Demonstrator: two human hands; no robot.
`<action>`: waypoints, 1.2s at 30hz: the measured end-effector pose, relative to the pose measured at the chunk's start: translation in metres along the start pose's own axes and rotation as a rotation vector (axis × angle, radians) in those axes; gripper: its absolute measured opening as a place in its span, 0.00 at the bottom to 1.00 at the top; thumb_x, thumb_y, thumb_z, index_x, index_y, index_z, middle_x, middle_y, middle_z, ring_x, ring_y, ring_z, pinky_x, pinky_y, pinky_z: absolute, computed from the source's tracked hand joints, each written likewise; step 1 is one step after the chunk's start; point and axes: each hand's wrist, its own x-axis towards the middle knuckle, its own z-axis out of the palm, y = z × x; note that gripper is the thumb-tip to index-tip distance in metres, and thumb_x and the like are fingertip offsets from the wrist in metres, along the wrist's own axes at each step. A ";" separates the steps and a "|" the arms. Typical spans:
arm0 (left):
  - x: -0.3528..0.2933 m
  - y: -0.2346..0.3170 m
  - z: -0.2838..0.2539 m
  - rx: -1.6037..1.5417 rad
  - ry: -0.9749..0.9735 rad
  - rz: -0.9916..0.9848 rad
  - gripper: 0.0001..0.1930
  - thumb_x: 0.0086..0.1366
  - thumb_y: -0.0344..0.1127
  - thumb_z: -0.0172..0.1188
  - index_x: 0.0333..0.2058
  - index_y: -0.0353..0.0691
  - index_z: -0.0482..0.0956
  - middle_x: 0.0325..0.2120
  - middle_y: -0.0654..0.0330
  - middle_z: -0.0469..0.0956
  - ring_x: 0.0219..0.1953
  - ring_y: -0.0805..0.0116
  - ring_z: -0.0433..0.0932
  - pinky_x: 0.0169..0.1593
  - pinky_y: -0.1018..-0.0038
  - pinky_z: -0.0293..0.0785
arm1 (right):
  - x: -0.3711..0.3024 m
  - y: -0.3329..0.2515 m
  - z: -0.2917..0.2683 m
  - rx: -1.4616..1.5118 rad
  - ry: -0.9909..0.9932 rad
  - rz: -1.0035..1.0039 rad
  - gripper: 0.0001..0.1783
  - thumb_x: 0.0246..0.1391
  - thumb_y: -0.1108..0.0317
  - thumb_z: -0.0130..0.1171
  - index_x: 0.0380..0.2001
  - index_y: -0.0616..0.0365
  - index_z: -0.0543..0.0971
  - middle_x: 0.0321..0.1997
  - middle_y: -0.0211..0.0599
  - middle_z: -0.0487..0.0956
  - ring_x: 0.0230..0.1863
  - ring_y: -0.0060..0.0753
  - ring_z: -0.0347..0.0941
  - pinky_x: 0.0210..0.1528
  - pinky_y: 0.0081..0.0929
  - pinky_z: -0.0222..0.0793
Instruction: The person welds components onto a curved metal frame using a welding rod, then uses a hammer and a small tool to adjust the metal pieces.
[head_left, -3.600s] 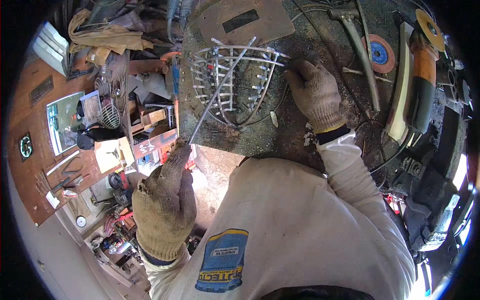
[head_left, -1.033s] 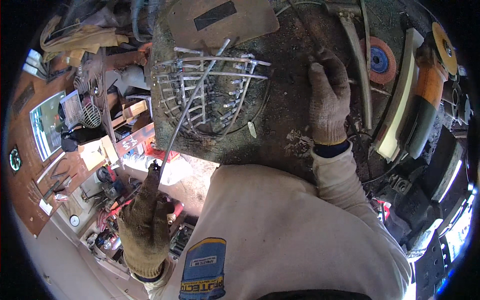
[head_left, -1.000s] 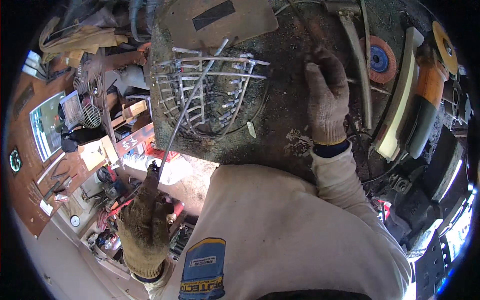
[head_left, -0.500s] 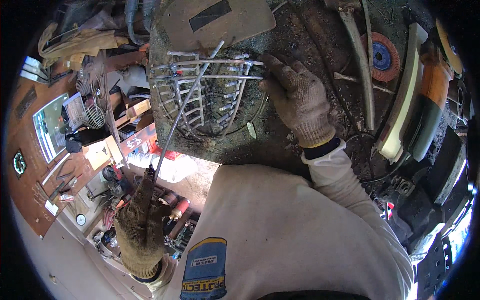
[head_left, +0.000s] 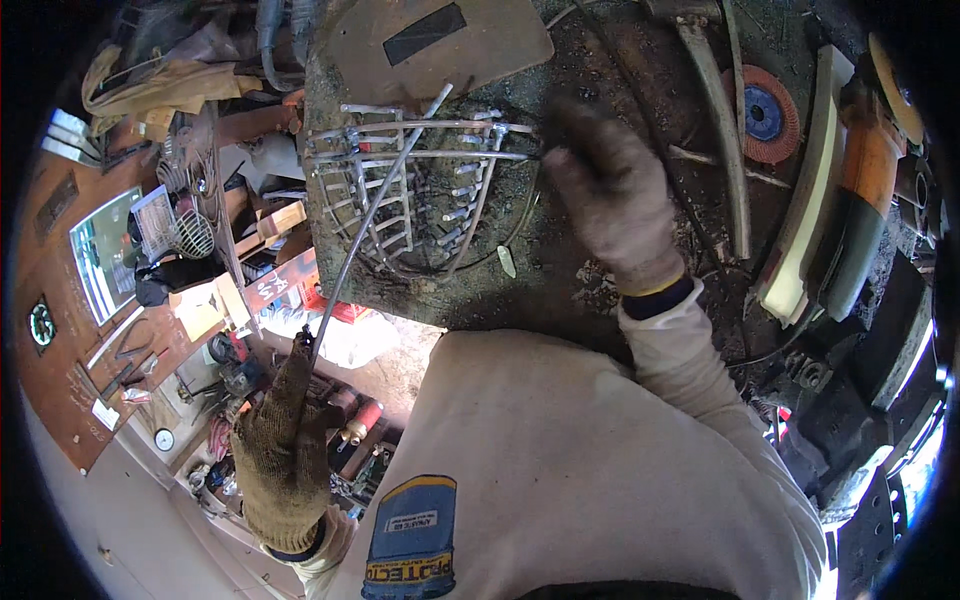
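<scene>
My left hand [head_left: 282, 460], in a brown knitted glove, is closed around the lower end of a long thin metal rod [head_left: 345, 275]. The rod slants up and to the right, its far end lying across a welded metal frame [head_left: 455, 154] on the workbench. Curved bars and several short cross pieces make up this frame, with two long bars along its far side. Just beyond the right ends of those bars is my gloved right hand [head_left: 618, 195], apart from them. Motion smears its fingers, so their pose is unclear.
A flat metal plate with a slot [head_left: 500, 45] lies behind the frame. On the right are a hammer [head_left: 715, 110], a flap disc [head_left: 768, 120] and an orange-and-grey angle grinder [head_left: 860, 190]. A brown board with tools [head_left: 60, 400] stands at left. A cable crosses the bench.
My right hand has let go of the frame's bar ends and shifted slightly right. The left hand still holds the rod in nearly the same place.
</scene>
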 end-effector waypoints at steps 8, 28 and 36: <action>-0.002 -0.003 0.002 0.036 0.008 0.038 0.26 0.70 0.26 0.45 0.66 0.31 0.70 0.29 0.54 0.84 0.24 0.73 0.77 0.29 0.76 0.72 | 0.003 -0.008 -0.010 0.315 0.193 0.321 0.19 0.70 0.65 0.59 0.59 0.63 0.78 0.38 0.27 0.81 0.36 0.16 0.73 0.41 0.19 0.73; 0.006 0.008 -0.008 0.106 -0.037 -0.012 0.30 0.62 0.20 0.50 0.65 0.34 0.72 0.27 0.51 0.83 0.27 0.58 0.83 0.33 0.68 0.76 | 0.000 -0.006 -0.014 0.277 0.166 0.433 0.17 0.70 0.70 0.56 0.57 0.65 0.79 0.56 0.38 0.81 0.49 0.22 0.75 0.53 0.24 0.72; 0.007 0.007 -0.009 -0.024 -0.042 -0.023 0.36 0.55 0.18 0.47 0.66 0.34 0.72 0.26 0.52 0.83 0.27 0.59 0.81 0.34 0.68 0.76 | 0.000 -0.011 -0.010 0.262 0.131 0.398 0.17 0.69 0.71 0.58 0.57 0.64 0.79 0.54 0.35 0.81 0.54 0.24 0.74 0.58 0.24 0.69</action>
